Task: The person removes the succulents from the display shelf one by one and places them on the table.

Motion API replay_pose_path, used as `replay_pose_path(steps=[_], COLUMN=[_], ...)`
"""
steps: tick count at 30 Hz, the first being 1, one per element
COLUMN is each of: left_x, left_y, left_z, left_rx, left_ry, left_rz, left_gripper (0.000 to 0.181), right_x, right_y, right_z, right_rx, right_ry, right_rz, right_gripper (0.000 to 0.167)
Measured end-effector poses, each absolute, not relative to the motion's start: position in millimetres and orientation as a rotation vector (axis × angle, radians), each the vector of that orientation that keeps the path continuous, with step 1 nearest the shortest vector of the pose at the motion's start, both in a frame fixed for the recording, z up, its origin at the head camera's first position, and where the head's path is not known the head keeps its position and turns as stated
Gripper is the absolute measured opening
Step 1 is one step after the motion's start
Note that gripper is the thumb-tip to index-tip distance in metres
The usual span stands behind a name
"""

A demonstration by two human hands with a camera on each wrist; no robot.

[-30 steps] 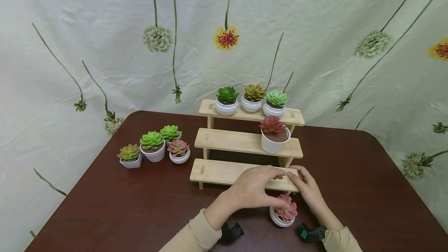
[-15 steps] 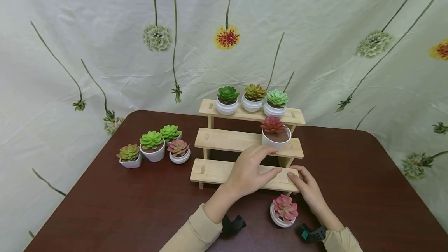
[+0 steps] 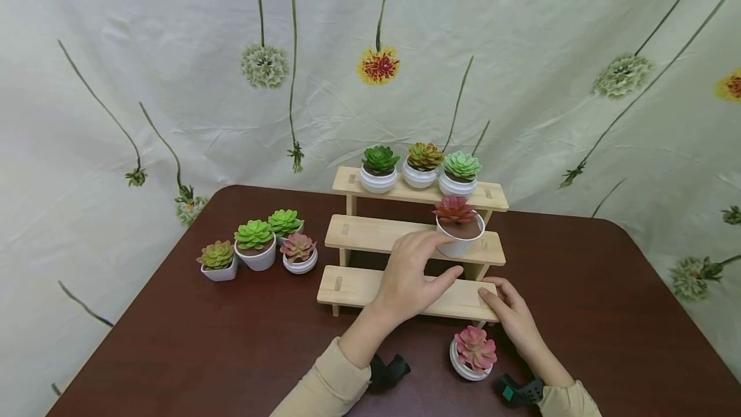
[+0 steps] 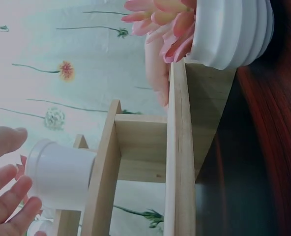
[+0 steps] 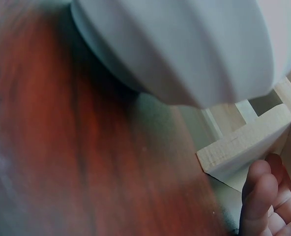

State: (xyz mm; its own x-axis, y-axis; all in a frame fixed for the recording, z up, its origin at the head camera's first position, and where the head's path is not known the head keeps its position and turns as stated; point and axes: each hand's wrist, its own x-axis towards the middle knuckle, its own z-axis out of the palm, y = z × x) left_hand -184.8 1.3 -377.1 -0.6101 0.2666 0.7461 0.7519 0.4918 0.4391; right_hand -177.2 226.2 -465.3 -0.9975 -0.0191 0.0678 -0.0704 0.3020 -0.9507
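Note:
A three-tier wooden stand (image 3: 359, 283) holds potted succulents. My left hand (image 3: 405, 278) reaches over the lowest tier, thumb and fingers spread, its fingertips at the white pot with a red succulent (image 3: 463, 248) on the middle tier. In the left wrist view those fingers (image 4: 17, 216) lie beside the pot (image 4: 62, 174); whether they touch it I cannot tell. My right hand (image 3: 514, 317) grips the lowest tier's right end, thumb on top; its fingers (image 5: 263, 191) show curled by the end support in the right wrist view. In front of that end stands a pink succulent (image 3: 476, 349) in a white pot.
On the top tier sit a dark green succulent (image 3: 379, 182), an orange-green one (image 3: 421, 176) and a pale green one (image 3: 460, 184). Several more potted succulents (image 3: 257, 256) cluster on the dark red table (image 3: 173, 352) at left. A flower-printed cloth (image 3: 330, 108) hangs behind.
My left hand has moved from above the pink succulent, up and slightly left, to the pot on the middle tier. My right hand keeps its grip on the stand.

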Motion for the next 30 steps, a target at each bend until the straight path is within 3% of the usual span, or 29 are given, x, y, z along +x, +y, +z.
replay_pose_path(steps=[5, 13, 30], left_x=[-188.5, -196.5, -210.6], left_y=[2.1, 7.1, 18.0], left_z=[-378.1, -374.1, -371.6], left_rx=[-0.754, -0.682, -0.494], left_ry=[-2.086, -2.199, -2.220], left_rz=[-1.070, -1.220, -1.336], left_gripper=[0.038, 0.062, 0.073], right_x=[-176.7, -176.6, -178.0], right_y=[226.7, 226.8, 226.1], right_z=[-465.3, -465.9, -467.2], right_rx=[0.092, 0.097, 0.105], right_ry=[-2.501, -2.490, -2.485], right_rz=[1.820, 1.839, 1.832], right_gripper=[0.026, 0.026, 0.025])
